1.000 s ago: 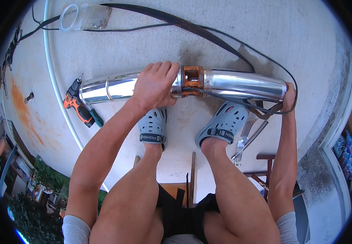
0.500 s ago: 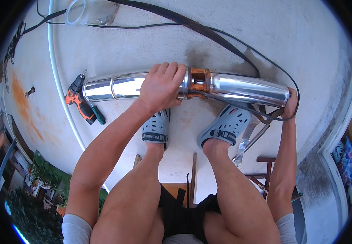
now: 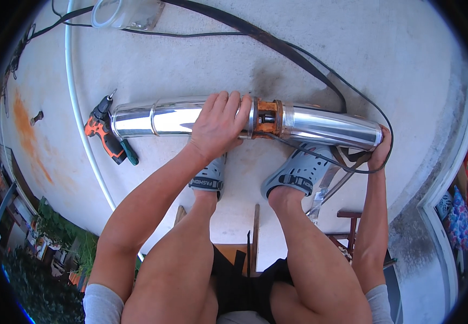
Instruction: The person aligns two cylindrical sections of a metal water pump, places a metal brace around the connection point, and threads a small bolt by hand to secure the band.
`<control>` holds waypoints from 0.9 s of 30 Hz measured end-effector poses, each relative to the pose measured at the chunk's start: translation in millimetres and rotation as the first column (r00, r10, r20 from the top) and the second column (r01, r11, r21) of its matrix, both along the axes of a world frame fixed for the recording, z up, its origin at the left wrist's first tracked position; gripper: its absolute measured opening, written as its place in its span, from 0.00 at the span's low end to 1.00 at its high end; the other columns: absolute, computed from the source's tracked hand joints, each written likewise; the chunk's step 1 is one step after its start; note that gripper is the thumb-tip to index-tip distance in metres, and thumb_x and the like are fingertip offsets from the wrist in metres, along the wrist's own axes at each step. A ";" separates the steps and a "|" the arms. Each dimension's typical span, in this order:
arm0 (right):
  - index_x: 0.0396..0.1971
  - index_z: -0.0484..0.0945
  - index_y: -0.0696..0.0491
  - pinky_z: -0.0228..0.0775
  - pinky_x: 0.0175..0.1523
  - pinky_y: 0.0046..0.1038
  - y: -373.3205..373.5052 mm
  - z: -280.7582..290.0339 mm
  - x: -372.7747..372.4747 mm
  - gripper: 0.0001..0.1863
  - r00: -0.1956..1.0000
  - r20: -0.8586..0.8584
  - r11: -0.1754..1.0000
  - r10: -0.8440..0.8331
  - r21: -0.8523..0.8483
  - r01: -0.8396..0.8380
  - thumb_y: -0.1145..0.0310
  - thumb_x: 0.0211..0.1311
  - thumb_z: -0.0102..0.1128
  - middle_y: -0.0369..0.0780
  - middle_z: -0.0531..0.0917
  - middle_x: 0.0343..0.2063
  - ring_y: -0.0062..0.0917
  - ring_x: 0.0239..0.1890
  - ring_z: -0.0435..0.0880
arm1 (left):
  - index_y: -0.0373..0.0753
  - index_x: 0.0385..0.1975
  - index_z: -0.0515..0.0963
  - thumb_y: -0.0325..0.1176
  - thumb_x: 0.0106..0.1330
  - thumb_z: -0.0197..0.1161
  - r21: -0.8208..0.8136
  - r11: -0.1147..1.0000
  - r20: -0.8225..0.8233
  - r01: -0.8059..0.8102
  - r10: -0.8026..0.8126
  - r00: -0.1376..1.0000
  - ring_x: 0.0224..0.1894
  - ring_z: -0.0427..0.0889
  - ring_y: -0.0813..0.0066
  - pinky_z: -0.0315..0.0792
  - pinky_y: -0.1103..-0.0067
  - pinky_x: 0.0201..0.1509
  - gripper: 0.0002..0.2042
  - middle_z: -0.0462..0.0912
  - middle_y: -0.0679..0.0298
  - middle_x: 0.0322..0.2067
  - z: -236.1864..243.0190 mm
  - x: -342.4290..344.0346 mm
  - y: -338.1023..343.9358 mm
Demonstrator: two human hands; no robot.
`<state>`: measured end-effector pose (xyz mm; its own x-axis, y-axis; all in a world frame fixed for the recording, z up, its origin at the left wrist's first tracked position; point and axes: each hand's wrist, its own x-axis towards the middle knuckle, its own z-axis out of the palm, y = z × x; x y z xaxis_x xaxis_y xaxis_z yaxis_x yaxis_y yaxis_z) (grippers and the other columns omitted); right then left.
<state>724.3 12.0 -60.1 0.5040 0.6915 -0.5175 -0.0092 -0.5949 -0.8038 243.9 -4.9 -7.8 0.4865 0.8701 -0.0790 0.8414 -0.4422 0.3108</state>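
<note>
A long, shiny steel submersible pump [image 3: 328,127] lies crosswise over the floor in front of my feet. Its rusty, cut-out middle section [image 3: 267,117] shows a shaft inside, with threads beside it on the right. My left hand [image 3: 220,124] wraps over the top of the pump, just left of that rusty section. At the pump's right end, my right hand [image 3: 381,148] grips the rim, its fingers partly hidden. A thin black cable [image 3: 320,158] runs from the rusty section past my right hand and loops back behind the pump.
An orange-and-black cordless drill [image 3: 102,129] lies off the pump's left end, beside a pale hose [image 3: 75,102]. A flat black hose [image 3: 266,40] and a clear plastic container [image 3: 128,14] lie farther away. My clogs [image 3: 293,175] are close to the pump. A metal rod [image 3: 335,186] lies near the right clog.
The pump has come slightly toward me, its right end more so, and the shaft in the rusty section shows more clearly. Both hands have kept their places on it.
</note>
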 end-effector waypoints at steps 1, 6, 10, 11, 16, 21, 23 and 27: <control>0.46 0.78 0.59 0.69 0.57 0.29 0.2 -2.9 6.4 0.19 1.000 0.008 1.000 0.004 0.011 -0.004 0.61 0.73 0.43 0.40 0.81 0.40 0.26 0.46 0.79 | 0.34 0.58 0.69 0.37 0.30 0.82 0.002 1.000 0.004 -0.006 0.006 1.000 0.54 0.77 0.55 0.71 0.65 0.61 0.47 0.76 0.54 0.51 -0.5 1.1 0.0; 0.46 0.79 0.59 0.69 0.55 0.28 2.1 -6.8 6.5 0.18 0.999 0.020 1.000 0.025 -0.013 -0.024 0.61 0.72 0.44 0.39 0.82 0.40 0.26 0.45 0.79 | 0.35 0.58 0.69 0.37 0.32 0.82 -0.049 0.999 0.009 -0.010 0.010 1.000 0.55 0.77 0.53 0.70 0.64 0.62 0.46 0.76 0.53 0.51 1.5 -0.1 3.8; 0.46 0.80 0.61 0.71 0.55 0.30 9.3 -6.9 12.0 0.21 0.997 0.052 0.998 0.063 -0.030 -0.061 0.60 0.72 0.44 0.42 0.84 0.40 0.29 0.45 0.81 | 0.35 0.58 0.69 0.38 0.33 0.81 -0.111 0.994 -0.002 0.003 -0.003 1.000 0.54 0.77 0.55 0.71 0.66 0.61 0.45 0.76 0.54 0.50 4.9 0.9 14.4; 0.44 0.81 0.61 0.71 0.52 0.29 14.7 -3.8 7.0 0.20 0.996 0.052 0.995 0.073 -0.067 -0.069 0.60 0.71 0.45 0.42 0.84 0.38 0.28 0.42 0.81 | 0.35 0.58 0.69 0.38 0.33 0.81 -0.170 0.986 -0.009 0.002 -0.004 1.000 0.54 0.77 0.55 0.71 0.67 0.61 0.45 0.76 0.54 0.50 6.5 0.0 17.6; 0.40 0.83 0.63 0.72 0.47 0.30 32.7 6.4 -0.4 0.21 0.995 0.022 0.976 0.100 -0.195 -0.094 0.61 0.67 0.46 0.43 0.85 0.34 0.28 0.37 0.82 | 0.37 0.53 0.70 0.37 0.33 0.78 -0.142 0.989 0.032 0.034 -0.030 0.999 0.44 0.79 0.59 0.74 0.69 0.52 0.40 0.77 0.58 0.42 2.5 -3.5 31.0; 0.40 0.83 0.64 0.72 0.46 0.30 28.6 4.9 -0.1 0.22 0.987 0.101 0.980 0.124 -0.168 -0.106 0.60 0.67 0.46 0.43 0.86 0.34 0.28 0.37 0.82 | 0.37 0.52 0.69 0.38 0.35 0.77 -0.090 0.995 0.028 0.045 -0.043 0.999 0.43 0.80 0.59 0.74 0.69 0.51 0.38 0.77 0.58 0.40 3.5 -0.8 29.4; 0.40 0.83 0.64 0.72 0.46 0.30 30.6 6.6 -2.0 0.23 0.984 0.120 0.980 0.132 -0.163 -0.111 0.59 0.68 0.46 0.43 0.86 0.34 0.28 0.37 0.82 | 0.37 0.52 0.69 0.38 0.36 0.77 -0.102 0.994 0.022 0.045 -0.043 0.999 0.43 0.80 0.59 0.75 0.69 0.51 0.38 0.77 0.58 0.41 5.0 -1.4 31.8; 0.40 0.83 0.64 0.71 0.46 0.30 33.5 6.1 0.0 0.23 0.993 0.058 0.977 0.105 -0.191 -0.092 0.59 0.68 0.46 0.43 0.86 0.34 0.28 0.36 0.82 | 0.37 0.53 0.69 0.39 0.36 0.77 -0.132 0.990 0.018 0.042 -0.040 0.999 0.44 0.81 0.57 0.75 0.68 0.52 0.39 0.78 0.57 0.42 4.0 -1.5 34.7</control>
